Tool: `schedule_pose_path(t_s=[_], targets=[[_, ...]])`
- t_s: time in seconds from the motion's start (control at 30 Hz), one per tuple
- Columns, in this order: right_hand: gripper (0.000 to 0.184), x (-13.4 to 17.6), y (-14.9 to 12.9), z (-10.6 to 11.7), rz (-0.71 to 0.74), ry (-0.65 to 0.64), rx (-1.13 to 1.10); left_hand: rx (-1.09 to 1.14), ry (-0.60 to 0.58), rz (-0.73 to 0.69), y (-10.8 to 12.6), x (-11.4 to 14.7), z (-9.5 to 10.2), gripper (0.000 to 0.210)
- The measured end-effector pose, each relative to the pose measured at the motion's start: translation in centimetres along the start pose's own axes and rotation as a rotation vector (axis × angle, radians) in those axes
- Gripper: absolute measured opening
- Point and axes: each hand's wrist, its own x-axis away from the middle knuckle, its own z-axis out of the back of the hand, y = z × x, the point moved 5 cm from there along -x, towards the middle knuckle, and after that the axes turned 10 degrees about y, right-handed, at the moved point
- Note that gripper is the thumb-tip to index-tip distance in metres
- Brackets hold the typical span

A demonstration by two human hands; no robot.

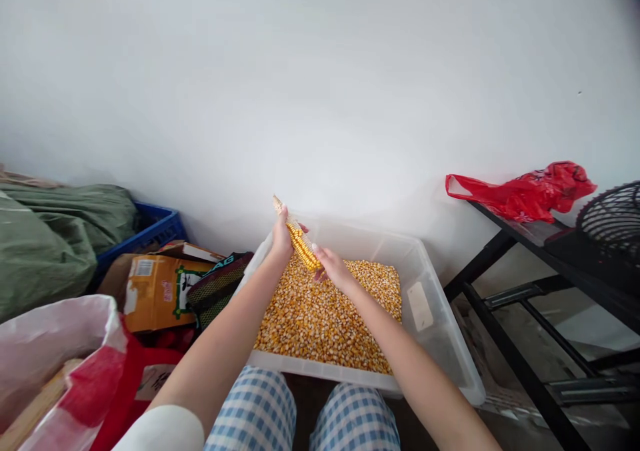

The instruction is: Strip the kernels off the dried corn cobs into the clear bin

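Observation:
Both hands are on one ear of corn [303, 245], tilted with its pale bare tip up and to the left. Yellow kernels cover its near side, while a strip along the upper right looks stripped to the cob. My left hand [283, 235] is wrapped round the upper part. At the lower end my right hand [332, 267] grips it, thumb on top. Beneath the hands, loose corn kernels [325, 324] spread across the bottom of a clear plastic bin [440, 317]. Fingers behind the ear are mostly hidden.
To the left stand a red and white bag [95, 384], an orange cardboard box [163, 291], a mesh bag [215, 291] and a blue crate [157, 227] under green cloth. On the right, a black folding table [520, 234] carries a red plastic bag [535, 194]. A white wall rises behind.

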Motion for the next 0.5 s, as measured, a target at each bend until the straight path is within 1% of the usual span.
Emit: schedule_pose_path(t_s=[0.1, 0.2, 0.27, 0.33, 0.43, 0.5], targets=[[0.053, 0.4, -0.6, 0.0, 0.115, 0.051, 0.138, 0.017, 0.049, -0.01, 0.2, -0.2, 0.4, 0.05], [0.056, 0.5, -0.7, -0.1, 0.159, 0.086, 0.238, 0.01, 0.039, 0.014, 0.0, 0.1, 0.3, 0.049], [0.06, 0.2, -0.3, 0.1, 0.116, 0.113, 0.244, 0.022, 0.027, 0.034, -0.1, 0.4, 0.1, 0.049], [0.062, -0.2, 0.4, 0.2, 0.009, 0.117, 0.169, 0.037, 0.006, 0.07, -0.2, 0.7, -0.2, 0.049], [0.065, -0.8, 1.2, 0.2, -0.132, 0.053, -0.035, 0.043, -0.008, 0.108, -0.2, 0.8, -0.4, 0.049], [0.068, -0.8, 1.1, 0.2, -0.164, 0.005, -0.123, 0.058, 0.021, 0.09, 0.1, 0.5, -0.2, 0.048]])
